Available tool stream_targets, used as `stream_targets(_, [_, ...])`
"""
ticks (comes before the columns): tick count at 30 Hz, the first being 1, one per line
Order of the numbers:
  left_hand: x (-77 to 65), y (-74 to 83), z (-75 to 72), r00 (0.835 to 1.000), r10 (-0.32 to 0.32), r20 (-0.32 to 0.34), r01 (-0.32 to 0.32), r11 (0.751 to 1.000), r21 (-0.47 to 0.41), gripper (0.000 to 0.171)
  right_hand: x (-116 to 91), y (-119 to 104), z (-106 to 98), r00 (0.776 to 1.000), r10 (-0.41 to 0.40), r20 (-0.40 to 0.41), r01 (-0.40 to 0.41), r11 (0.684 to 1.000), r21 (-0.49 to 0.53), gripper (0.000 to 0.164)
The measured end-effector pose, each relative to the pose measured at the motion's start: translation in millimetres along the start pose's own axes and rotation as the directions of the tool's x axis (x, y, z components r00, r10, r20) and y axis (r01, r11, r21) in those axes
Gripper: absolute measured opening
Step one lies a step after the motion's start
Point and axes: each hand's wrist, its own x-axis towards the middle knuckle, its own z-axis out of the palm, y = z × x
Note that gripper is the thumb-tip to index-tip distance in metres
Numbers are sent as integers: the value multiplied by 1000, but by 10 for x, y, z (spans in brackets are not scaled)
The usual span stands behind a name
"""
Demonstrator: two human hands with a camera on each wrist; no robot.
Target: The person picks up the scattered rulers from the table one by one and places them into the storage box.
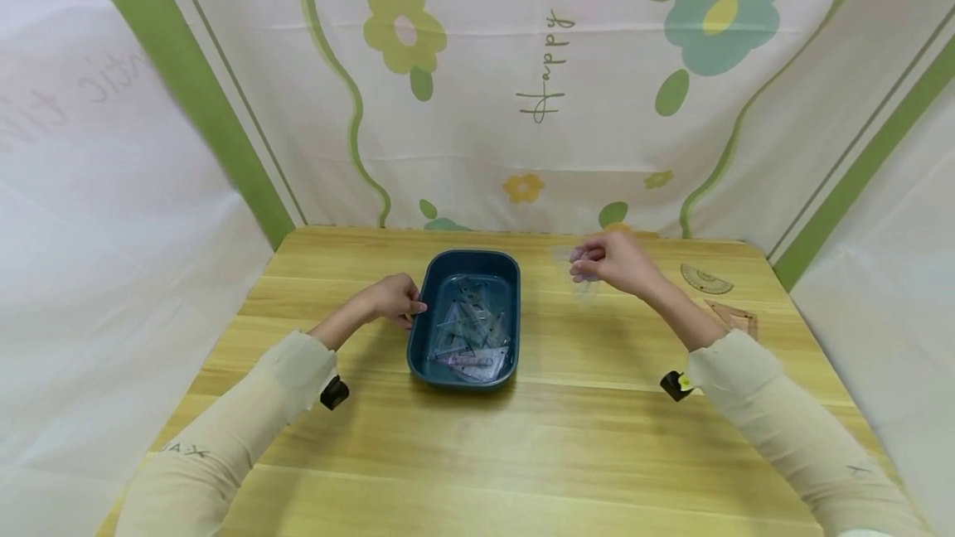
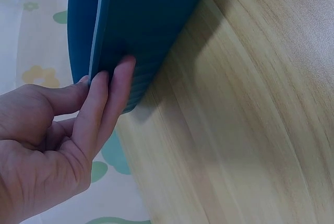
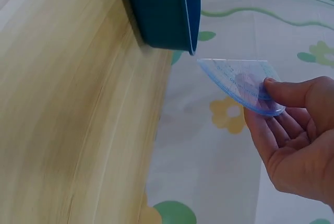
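Note:
A dark teal plastic bin [image 1: 464, 385] stands on the wooden table, with several clear set squares [image 1: 477, 326] heaped inside. My left hand [image 1: 391, 298] pinches its left rim. In the left wrist view, the thumb lies at the rim and the fingers [image 2: 117, 85] rest against the outer wall. Right of the bin, my right hand [image 1: 621, 262] is raised above the table. Between thumb and fingers it pinches a clear protractor with a blue curved edge [image 3: 224, 80], apart from the bin.
On the table's right side lie a clear protractor [image 1: 705, 278] and a set square [image 1: 734, 317], partly hidden by the right forearm. Behind the table [image 1: 477, 454] hangs a white cloth [image 1: 462, 123] printed with flowers, and more white cloth encloses both sides.

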Motion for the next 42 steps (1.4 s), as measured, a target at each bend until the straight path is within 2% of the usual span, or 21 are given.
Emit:
stream_targets(4, [-2,-19,13,1000,-1,-1,1,1000,13,47,75,-87,118,1000,-8,-11,7,1000,-23,24])
stream_targets(6, [-6,-26,20,1000,-4,-1,4,1000,12,47,113,-141,172,1000,7,7,-7,1000,10,22])
stream_targets(11, [-5,-36,22,1000,12,-5,-12,1000,20,47,217,-292,286,999,-18,37,17,999,28,21])
stream_targets(17, [0,-40,13,1000,16,-9,-16,999,30,46,354,-429,436,995,-63,71,62,998,9,21])
stream_targets(22, [-8,-39,10,1000,14,-9,-14,1000,28,45,461,-513,572,991,-84,106,85,996,-8,14])
stream_targets(34, [-14,-42,-9,999,35,5,-35,999,4,48,640,-723,807,969,-149,199,159,986,-38,7])
stream_targets(42, [3,-39,-18,1000,27,3,-27,1000,4,47,737,-788,914,952,-173,253,206,972,-111,5])
